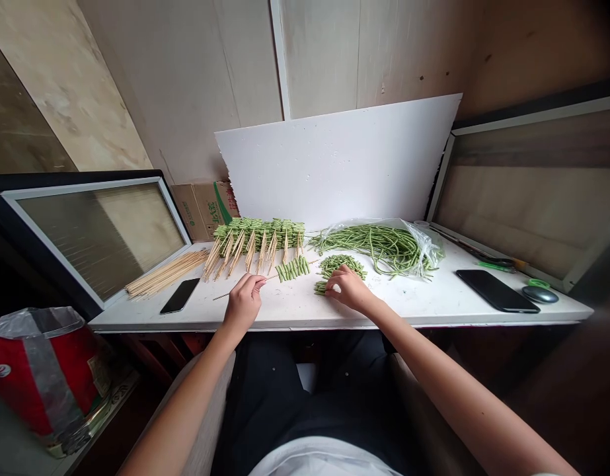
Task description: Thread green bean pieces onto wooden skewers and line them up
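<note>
My left hand (pixel 244 301) is closed around a thin bamboo skewer (pixel 221 297). A row of short cut green long bean pieces (pixel 293 269) is threaded side by side on it, and its tip sticks out to the right. My right hand (pixel 349 288) has its fingers curled together at loose cut bean pieces (pixel 319 287) on the white table; its fingertips partly hide what they pinch. Just behind it lies a pile of cut pieces (pixel 342 265). Finished bean skewers (pixel 260 235) are stacked at the back left, their bare sticks pointing toward me.
Uncut long beans (pixel 374 243) lie in a clear plastic bag (pixel 426 254). Bare skewers (pixel 166 272) and a phone (pixel 180 295) are on the left. A black phone (pixel 495 291) and a mouse (pixel 539 294) sit right. A white foam board (pixel 334 165) stands behind.
</note>
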Action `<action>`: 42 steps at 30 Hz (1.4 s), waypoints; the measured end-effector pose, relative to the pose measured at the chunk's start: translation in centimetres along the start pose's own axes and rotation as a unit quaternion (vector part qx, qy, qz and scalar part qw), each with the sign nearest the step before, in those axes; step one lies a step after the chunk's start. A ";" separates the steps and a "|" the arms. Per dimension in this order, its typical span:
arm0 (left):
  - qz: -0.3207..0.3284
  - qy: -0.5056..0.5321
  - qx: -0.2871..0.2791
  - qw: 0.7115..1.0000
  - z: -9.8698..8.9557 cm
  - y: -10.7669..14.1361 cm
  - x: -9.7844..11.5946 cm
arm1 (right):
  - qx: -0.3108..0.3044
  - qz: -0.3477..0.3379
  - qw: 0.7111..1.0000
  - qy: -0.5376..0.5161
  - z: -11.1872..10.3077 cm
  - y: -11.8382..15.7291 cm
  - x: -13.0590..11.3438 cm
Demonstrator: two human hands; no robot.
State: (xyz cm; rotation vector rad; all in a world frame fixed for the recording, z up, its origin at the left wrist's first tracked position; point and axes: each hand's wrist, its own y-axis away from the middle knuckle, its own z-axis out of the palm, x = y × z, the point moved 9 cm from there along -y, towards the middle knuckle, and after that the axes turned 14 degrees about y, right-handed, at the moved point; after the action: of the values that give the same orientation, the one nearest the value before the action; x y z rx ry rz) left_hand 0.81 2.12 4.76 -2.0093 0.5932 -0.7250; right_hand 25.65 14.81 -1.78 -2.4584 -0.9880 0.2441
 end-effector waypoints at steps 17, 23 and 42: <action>-0.003 0.015 -0.022 1.000 0.5 0.1 0.0 | -0.005 -0.042 0.998 0.049 -0.8 -0.1 -2.3; -0.004 0.015 -0.022 1.000 0.4 0.1 0.1 | -0.003 -0.032 0.998 0.046 -0.8 -0.1 -2.5; -0.011 -0.005 -0.009 1.000 -0.2 -0.1 -0.1 | 0.054 -0.001 0.991 -0.121 -2.5 -0.5 -1.7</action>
State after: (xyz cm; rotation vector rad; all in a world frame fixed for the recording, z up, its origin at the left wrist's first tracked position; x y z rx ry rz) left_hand 0.60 2.09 4.92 -2.0374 0.5750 -0.7240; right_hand 25.00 13.04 0.64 -2.3675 -1.0473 0.5912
